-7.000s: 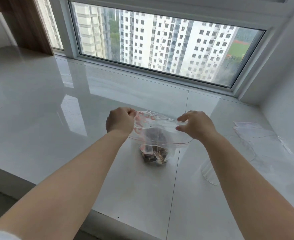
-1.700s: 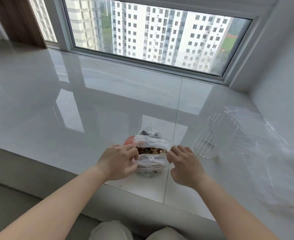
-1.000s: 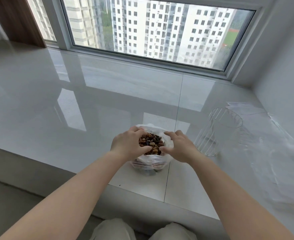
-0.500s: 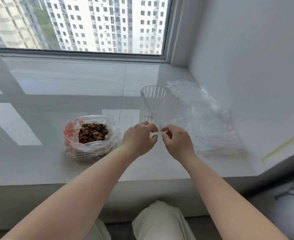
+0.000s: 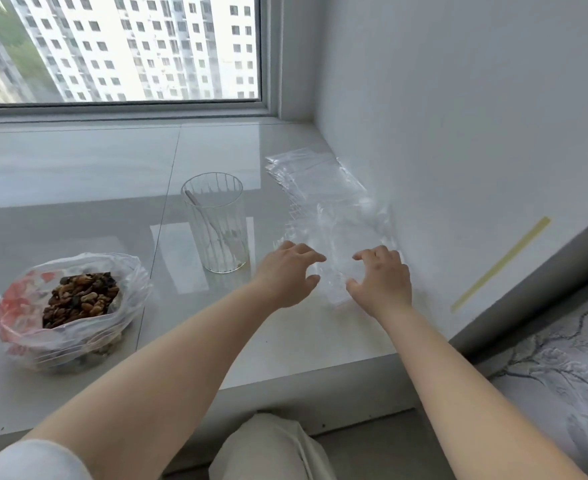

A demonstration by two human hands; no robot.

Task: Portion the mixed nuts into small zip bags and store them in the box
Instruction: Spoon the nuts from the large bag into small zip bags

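An opened plastic bag of mixed nuts (image 5: pixel 74 306) stands on the white sill at the left, its rim rolled down and the brown nuts showing. A pile of clear small zip bags (image 5: pixel 327 199) lies along the right wall. My left hand (image 5: pixel 290 273) and my right hand (image 5: pixel 380 277) hover over the near end of that pile, fingers spread and relaxed, a gap between them. Neither hand holds anything. No box is in view.
A clear ribbed glass (image 5: pixel 216 223) with a thin stick inside stands between the nut bag and the zip bags, just left of my left hand. The white wall (image 5: pixel 458 133) closes the right side. The sill's front edge (image 5: pixel 320 370) runs near my forearms.
My view has swung right. Both hands left the nut bag, passed in front of the glass, and now spread over the pile of zip bags by the wall.
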